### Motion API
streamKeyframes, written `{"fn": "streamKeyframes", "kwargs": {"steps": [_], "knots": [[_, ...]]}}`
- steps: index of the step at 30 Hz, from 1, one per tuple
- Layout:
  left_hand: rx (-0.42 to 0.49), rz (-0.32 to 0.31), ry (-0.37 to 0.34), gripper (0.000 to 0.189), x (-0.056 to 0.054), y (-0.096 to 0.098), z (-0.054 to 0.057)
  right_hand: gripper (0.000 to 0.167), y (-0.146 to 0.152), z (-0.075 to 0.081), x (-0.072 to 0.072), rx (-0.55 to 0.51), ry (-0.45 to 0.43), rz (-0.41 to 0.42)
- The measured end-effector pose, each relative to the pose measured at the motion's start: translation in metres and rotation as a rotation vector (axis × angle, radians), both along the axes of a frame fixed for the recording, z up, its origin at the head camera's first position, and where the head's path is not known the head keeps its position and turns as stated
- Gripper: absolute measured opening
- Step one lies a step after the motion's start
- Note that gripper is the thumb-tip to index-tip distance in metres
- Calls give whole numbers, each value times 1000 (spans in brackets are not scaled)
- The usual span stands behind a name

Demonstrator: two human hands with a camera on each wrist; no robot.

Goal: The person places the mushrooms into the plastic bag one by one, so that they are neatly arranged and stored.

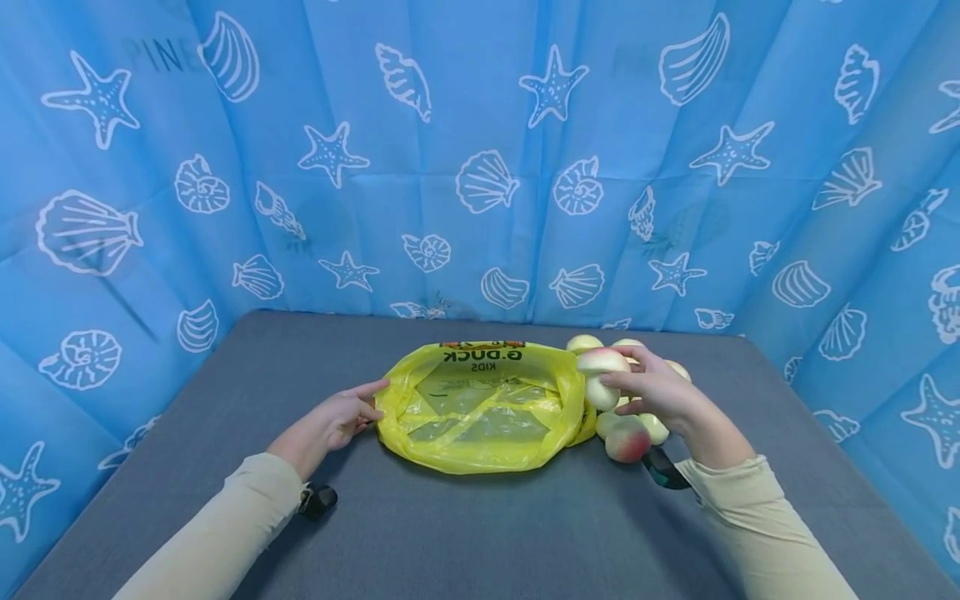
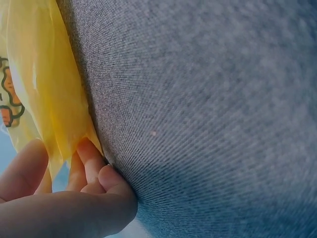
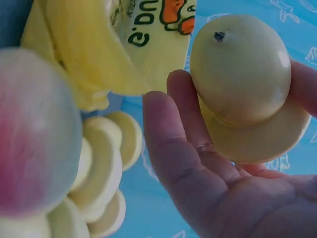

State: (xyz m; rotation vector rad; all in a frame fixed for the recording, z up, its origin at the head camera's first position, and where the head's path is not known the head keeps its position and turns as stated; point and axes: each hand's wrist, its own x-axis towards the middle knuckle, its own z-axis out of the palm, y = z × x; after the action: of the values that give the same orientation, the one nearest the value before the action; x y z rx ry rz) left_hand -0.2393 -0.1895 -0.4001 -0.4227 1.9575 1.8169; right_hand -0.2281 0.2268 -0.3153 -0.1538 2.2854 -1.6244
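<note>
1. Bag: we have the yellow plastic bag (image 1: 480, 463) on the grey table (image 1: 450, 537), mouth spread wide and facing us.
2. Left hand (image 1: 343, 420): at the bag's left rim; fingers apart and partly bent, some touching the plastic; we can't tell whether they pinch it or only brace it.
3. Right hand (image 1: 663, 390): just off the bag's right end; thumb and fingers pinch the held fruit (image 3: 242, 74), pale with a dark spot on top; a second pale piece shows right under it in the right wrist view; we can't tell if the two are joined.
4. Loose stock: the pale pieces (image 1: 653, 429) cluster beside the bag's right end, below and around the right hand; one red-blushed fruit (image 1: 628, 441) sits at the near side of the cluster.
5. Step in hand, our read: fruit picked up, not yet in the bag; it sits near the right rim, outside the mouth.
6. Next move, our call: lift over the rim, shift left, release above the opening; left hand should steady its side, since thin plastic likely folds if knocked.
</note>
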Motion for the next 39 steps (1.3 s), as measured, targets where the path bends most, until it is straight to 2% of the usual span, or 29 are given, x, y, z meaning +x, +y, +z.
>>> {"fn": "streamKeyframes", "kwargs": {"steps": [6, 12, 20, 26, 33, 39], "knots": [[-24, -1, 5, 69, 1, 1, 0, 61, -10, -4, -7, -38, -11, 15], [-37, -12, 18, 71, 2, 1, 0, 68, -21, -5, -12, -28, -54, 10], [-27, 1, 10, 70, 1, 2, -1, 64, -35, -5, -18, -27, -103, 5], [-33, 14, 12, 70, 1, 3, -1, 66, -43, -7, -23, -80, -130, 12], [-37, 20, 10, 69, 1, 4, -1, 53, -55, -5, -28, -106, -157, 12], [-33, 19, 9, 69, 0, 3, -2, 63, -65, -5, -33, -92, -180, 24]]}}
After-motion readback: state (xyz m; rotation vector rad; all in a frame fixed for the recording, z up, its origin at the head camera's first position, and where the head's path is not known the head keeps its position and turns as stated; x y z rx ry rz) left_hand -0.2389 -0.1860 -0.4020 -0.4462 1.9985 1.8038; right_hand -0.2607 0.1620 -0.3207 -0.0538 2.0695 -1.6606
